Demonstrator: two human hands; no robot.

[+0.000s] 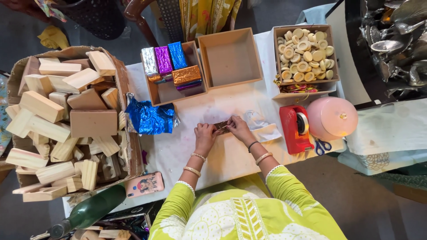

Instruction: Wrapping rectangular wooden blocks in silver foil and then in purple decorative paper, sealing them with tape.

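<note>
The left hand (204, 134) and right hand (239, 128) both pinch 1 small shiny block (221, 126) on the desk (222, 160), fingers closed on its ends. Just right sits a red tape holder (295, 129). Farther back are 3 trays; the left tray (176, 90) holds shiny wrapped blocks.

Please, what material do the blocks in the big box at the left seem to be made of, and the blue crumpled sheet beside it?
The blocks look like pale, unfinished wood: light tan, matt, with cut flat faces and faint grain. Their box seems to be brown cardboard with worn, bent edges. The blue crumpled sheet is probably metallic foil or foil paper: it shines and keeps sharp creases.
</note>
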